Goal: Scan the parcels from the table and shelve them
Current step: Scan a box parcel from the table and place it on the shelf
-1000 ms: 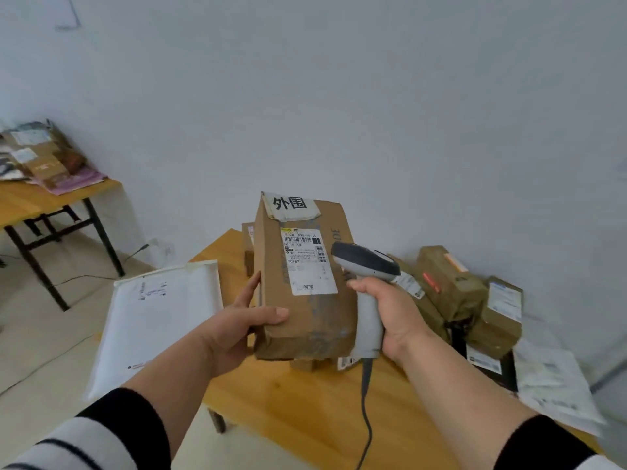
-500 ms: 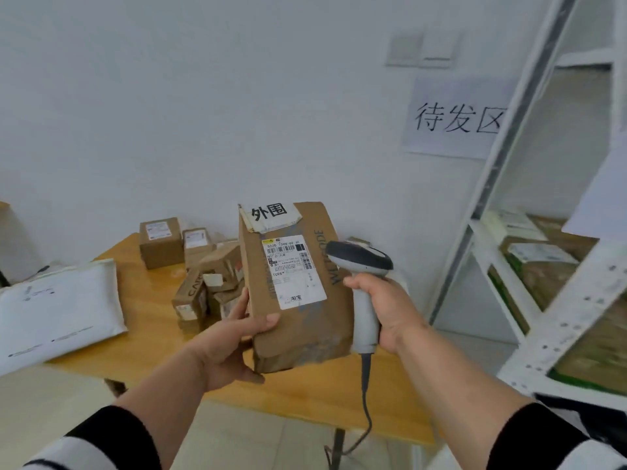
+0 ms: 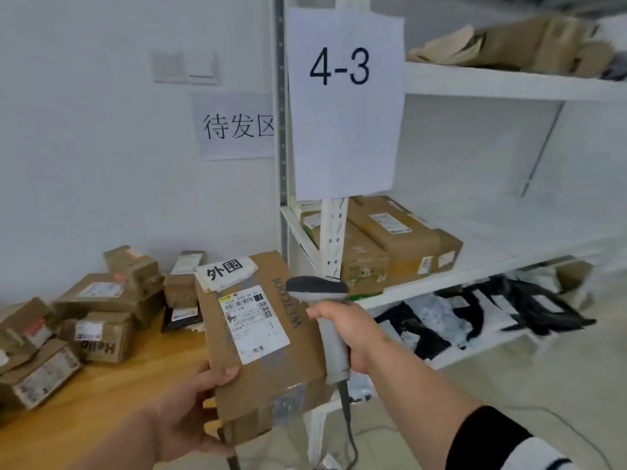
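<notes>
My left hand (image 3: 190, 412) grips the lower left corner of a brown cardboard parcel (image 3: 271, 364), thumb on its front. The parcel is tilted, with a white shipping label (image 3: 254, 322) and a white tag on top facing me. My right hand (image 3: 349, 334) holds the handle of a grey barcode scanner (image 3: 325, 310), whose head sits just right of the parcel's upper edge. The scanner's cable hangs down below the hand. A white metal shelf (image 3: 481, 262) stands directly behind, right of the parcel.
Several brown parcels (image 3: 101, 310) lie piled on the wooden table (image 3: 112, 391) at left. The shelf's middle level holds cardboard boxes (image 3: 390, 245) at its left end; black and white bags (image 3: 475, 317) fill the level below. A "4-3" paper sign (image 3: 342, 103) hangs on the shelf post.
The view has swung right from the table to the shelf. Both hands keep the same hold on the parcel and scanner, now in front of the shelf.
</notes>
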`<state>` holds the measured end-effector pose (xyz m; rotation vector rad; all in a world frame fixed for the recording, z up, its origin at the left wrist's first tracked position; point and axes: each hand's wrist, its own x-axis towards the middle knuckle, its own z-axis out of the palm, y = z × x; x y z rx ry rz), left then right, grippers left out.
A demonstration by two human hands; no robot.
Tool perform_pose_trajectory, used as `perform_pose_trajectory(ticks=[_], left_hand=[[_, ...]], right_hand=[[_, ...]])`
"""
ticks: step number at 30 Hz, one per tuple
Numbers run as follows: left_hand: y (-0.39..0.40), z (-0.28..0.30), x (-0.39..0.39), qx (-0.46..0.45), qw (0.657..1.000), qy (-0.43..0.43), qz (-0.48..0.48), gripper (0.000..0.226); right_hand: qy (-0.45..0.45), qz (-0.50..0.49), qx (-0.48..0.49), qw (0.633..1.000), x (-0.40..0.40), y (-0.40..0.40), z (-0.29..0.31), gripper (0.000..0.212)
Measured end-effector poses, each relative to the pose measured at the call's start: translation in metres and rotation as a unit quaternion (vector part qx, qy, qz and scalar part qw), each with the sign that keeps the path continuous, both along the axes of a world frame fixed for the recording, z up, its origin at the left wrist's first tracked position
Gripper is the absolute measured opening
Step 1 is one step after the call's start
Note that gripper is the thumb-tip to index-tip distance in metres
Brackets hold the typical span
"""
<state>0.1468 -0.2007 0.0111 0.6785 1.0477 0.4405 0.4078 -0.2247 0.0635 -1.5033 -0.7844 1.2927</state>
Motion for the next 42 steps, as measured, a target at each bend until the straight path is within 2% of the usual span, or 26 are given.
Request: perform_pose_trajectory(ticks=[3, 6, 12, 16, 20, 27, 35, 42], left_hand=[[-0.013, 0.000, 0.021, -0.003, 0.999, 0.015, -0.043, 0.076], [-0.026, 0.003, 0.045, -0.010, 0.996, 0.035, -0.085, 0.092], [-0.048, 0.008, 0.117, -0.012, 0.986, 0.055, -0.155, 0.091], [-0.062, 0.000, 0.183, -0.035, 0.978, 0.073, -0.191, 0.090], [-0.078, -0.004, 0.271, -0.044, 0.968, 0.090, -0.232, 0.091], [-0.087, 0.011, 0.422, -0.015, 0.955, 0.086, -0.284, 0.093], [-0.052, 0.033, 0.558, 0.074, 0.950, 0.070, -0.294, 0.105], [0.026, 0.026, 0.651, 0.083, 0.950, 0.071, -0.291, 0.102]], right_hand=[[-0.025, -0.007, -0.015, 1.000, 0.017, -0.030, -0.006, 0.043], [-0.044, -0.020, -0.034, 0.998, 0.037, -0.060, -0.011, 0.053], [-0.039, -0.048, -0.049, 0.997, 0.113, -0.101, -0.020, 0.021], [-0.053, -0.050, -0.056, 0.996, 0.178, -0.126, -0.024, 0.021], [-0.054, -0.047, -0.064, 0.995, 0.264, -0.157, -0.023, 0.012], [-0.033, -0.114, -0.061, 0.991, 0.400, -0.195, -0.010, 0.014], [0.035, -0.187, -0.048, 0.981, 0.502, -0.181, -0.007, 0.017], [0.024, -0.206, -0.051, 0.977, 0.590, -0.101, -0.005, 0.018]])
